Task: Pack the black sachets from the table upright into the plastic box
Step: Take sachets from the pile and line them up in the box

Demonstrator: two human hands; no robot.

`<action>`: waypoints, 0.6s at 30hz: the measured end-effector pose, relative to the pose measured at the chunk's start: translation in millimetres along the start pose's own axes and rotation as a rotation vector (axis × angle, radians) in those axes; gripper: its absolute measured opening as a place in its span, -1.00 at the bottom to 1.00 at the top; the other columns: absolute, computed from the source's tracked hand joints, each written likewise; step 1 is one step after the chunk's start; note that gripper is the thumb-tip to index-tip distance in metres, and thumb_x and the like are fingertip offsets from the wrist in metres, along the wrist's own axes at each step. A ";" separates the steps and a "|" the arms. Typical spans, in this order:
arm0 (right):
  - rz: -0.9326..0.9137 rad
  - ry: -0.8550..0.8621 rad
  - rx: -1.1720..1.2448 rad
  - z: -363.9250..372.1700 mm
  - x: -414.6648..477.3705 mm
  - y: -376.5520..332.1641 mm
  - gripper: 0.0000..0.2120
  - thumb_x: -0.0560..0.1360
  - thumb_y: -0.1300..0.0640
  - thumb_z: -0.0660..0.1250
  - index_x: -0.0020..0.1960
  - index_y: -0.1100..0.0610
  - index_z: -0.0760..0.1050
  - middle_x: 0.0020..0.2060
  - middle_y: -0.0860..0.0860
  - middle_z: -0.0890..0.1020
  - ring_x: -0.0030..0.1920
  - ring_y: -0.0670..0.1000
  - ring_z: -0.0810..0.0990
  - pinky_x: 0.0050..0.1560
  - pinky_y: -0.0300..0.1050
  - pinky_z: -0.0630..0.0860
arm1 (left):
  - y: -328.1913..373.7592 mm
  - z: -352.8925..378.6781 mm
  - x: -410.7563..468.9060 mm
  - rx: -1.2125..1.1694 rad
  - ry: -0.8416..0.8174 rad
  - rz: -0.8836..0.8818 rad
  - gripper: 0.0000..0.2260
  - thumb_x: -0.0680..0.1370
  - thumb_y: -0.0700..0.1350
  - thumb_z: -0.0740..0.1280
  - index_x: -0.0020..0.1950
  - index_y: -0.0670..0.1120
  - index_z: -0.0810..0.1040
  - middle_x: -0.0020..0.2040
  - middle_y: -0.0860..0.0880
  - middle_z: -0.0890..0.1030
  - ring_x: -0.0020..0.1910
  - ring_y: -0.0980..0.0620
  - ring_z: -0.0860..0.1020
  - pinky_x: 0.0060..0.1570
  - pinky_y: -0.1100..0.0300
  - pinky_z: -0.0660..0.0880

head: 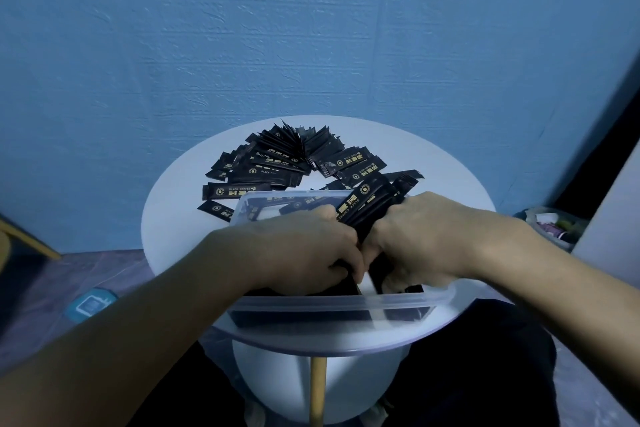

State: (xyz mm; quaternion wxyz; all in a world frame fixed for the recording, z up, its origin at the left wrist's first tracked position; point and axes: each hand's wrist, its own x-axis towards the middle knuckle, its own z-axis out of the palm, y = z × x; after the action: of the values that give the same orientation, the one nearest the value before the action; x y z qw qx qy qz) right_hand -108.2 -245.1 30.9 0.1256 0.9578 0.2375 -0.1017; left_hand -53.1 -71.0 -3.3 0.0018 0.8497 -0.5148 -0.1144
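Note:
A clear plastic box (346, 303) sits on the near half of the round white table (180, 211). Both hands are inside it, side by side. My left hand (304, 250) and my right hand (426, 236) grip a bundle of black sachets (367, 204) between them, its upper ends sticking up and leaning right above the box. More sachets stand dark against the box's near wall. A loose heap of black sachets (277, 159) with gold print lies fanned out on the table behind the box.
A blue textured wall rises right behind the table. The table's wooden leg (317, 388) shows below its near edge. A blue item (90, 305) lies on the floor at left, and a container with clutter (550, 224) stands at right.

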 end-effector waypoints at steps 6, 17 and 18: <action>0.017 -0.017 -0.073 -0.4 -1.1 -3.4 -0.75 0.52 -0.13 0.29 0.13 -0.10 0.60 -0.04 -0.03 0.68 -0.02 0.11 0.62 -0.09 -0.15 0.44 | -1.8 4.1 2.6 0.014 0.006 -0.015 -0.76 0.69 0.00 0.19 0.25 0.22 0.58 0.18 0.19 0.51 0.14 0.02 0.31 0.24 -0.04 0.39; 0.036 -0.067 -0.067 4.6 -2.6 -0.1 -0.80 0.53 0.03 0.33 0.12 0.02 0.60 -0.03 0.08 0.68 -0.01 0.15 0.64 0.00 -0.07 0.59 | -2.4 7.3 5.0 -0.013 0.064 -0.010 -0.77 0.67 0.01 0.24 0.23 0.20 0.63 0.18 0.20 0.47 0.17 0.07 0.33 0.27 0.00 0.38; 0.036 -0.064 -0.055 4.8 -2.9 0.9 -0.81 0.50 0.04 0.35 0.09 0.01 0.61 -0.07 0.07 0.68 -0.04 0.14 0.64 -0.05 -0.09 0.59 | -2.5 8.0 5.5 -0.012 0.074 -0.003 -0.78 0.67 0.01 0.24 0.23 0.20 0.63 0.18 0.20 0.48 0.16 0.08 0.34 0.27 0.00 0.38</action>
State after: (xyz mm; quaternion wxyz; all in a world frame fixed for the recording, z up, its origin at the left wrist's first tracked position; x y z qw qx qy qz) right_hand -110.9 -248.5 27.2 0.1610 0.9544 0.2190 -0.1235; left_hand -50.0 -73.7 -12.5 0.0259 0.8539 -0.5126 -0.0861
